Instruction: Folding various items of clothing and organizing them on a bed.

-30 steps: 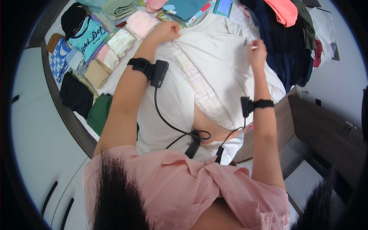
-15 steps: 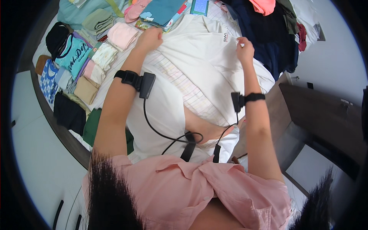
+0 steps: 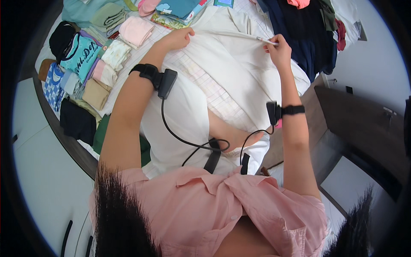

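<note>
A white shirt (image 3: 239, 64) is spread over the bed in front of me. My left hand (image 3: 180, 38) pinches its left part, fingers closed on the cloth. On the other side my right hand (image 3: 279, 49) grips the shirt, and a taut fold runs between the two hands. Small dark and red print on the cloth sits by the right fingers, partly folded out of sight. The lower part of the shirt hangs toward my bent leg, whose bare foot (image 3: 244, 139) rests on the checked bedsheet (image 3: 201, 81).
Several folded clothes, among them a turquoise printed shirt (image 3: 81, 58) and a beige piece (image 3: 96, 93), line the bed's left side. Dark navy clothes (image 3: 299, 38) lie at the far right. Black cables (image 3: 188, 152) run from my wrist straps. A brown cabinet (image 3: 355, 111) stands right.
Both hands have moved apart slightly, the right one outward and to the right. The shirt's upper part is now pulled into a taut fold, and its print is mostly hidden.
</note>
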Motion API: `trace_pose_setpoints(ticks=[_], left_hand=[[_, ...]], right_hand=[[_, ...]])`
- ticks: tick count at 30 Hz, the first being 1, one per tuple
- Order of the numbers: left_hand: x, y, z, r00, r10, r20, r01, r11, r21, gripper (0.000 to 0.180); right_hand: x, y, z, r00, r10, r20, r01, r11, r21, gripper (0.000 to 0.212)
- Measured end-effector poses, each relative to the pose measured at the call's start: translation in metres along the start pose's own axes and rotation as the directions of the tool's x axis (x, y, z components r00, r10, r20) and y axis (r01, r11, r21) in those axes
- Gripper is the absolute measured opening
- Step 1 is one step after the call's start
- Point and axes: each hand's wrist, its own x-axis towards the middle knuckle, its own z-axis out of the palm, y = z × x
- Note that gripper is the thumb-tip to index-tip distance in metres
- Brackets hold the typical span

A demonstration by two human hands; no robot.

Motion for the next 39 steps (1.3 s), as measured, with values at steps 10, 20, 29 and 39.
trace_pose_setpoints(ticks=[10,20,29,39], left_hand=[[-0.009,0.001,-0.012,0.998,-0.063,0.015,0.062,0.994,0.086,0.027],[-0.018,0.039,0.003,0.967,0.187,-0.173,-0.101,0.905,0.414,0.015],[-0.032,0.125,0.125,0.805,0.193,0.561,-0.391,0.884,0.256,0.049],[-0.023,0.111,0.125,0.702,-0.072,0.708,-0.293,0.878,0.379,0.072]], right_hand=[[-0.166,0.052,0.037,0.939,-0.332,0.086,0.340,0.936,-0.092,0.014],[-0.182,0.056,0.038,0.978,-0.175,0.117,0.179,0.983,-0.027,0.018],[-0.069,0.097,0.019,0.886,0.339,-0.316,-0.300,0.939,0.168,0.019],[-0.163,0.076,0.028,0.947,0.239,0.214,-0.314,0.554,0.771,0.011]])
